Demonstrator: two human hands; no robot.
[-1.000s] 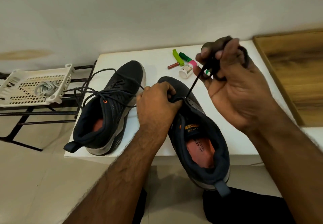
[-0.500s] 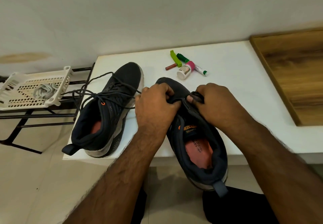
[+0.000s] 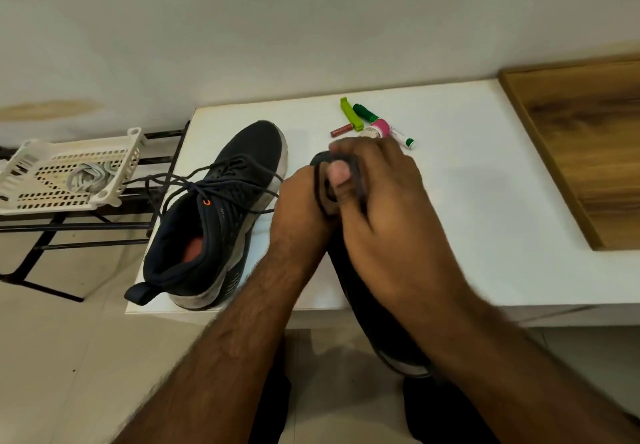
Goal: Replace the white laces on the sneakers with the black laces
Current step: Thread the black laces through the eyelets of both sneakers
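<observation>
Sneakers sit on the white table (image 3: 450, 201) as a dark pair; the right sneaker (image 3: 349, 270) lies directly under both hands, its heel overhanging the table's near edge, most of its upper hidden by the wrists; the left sneaker (image 3: 221, 215) stands just to the left of the left hand, toe pointing away, already threaded with a black lace (image 3: 180, 180) whose loose ends trail off the table's left side. The left hand (image 3: 304, 208) is curled tight on the tongue area of the right sneaker; the right hand (image 3: 377, 201) is curled beside it, touching it, thumb and fingers pinching a bunched black lace (image 3: 356, 173) at the shoe's front; which eyelet the lace meets is blurred. Just beyond the right hand's knuckles lie a green marker (image 3: 367, 114), a lime-green clip (image 3: 349, 114), a small brown tube (image 3: 341, 131) and a pink-capped bottle (image 3: 381, 127), partly hidden by the fingers. Well to the left of the hands, a white plastic basket (image 3: 131, 153) on a black metal rack (image 3: 52, 229) holds the white laces (image 3: 90, 177) in a loose heap; far to the right of the right hand lies a wooden board (image 3: 585, 153).
</observation>
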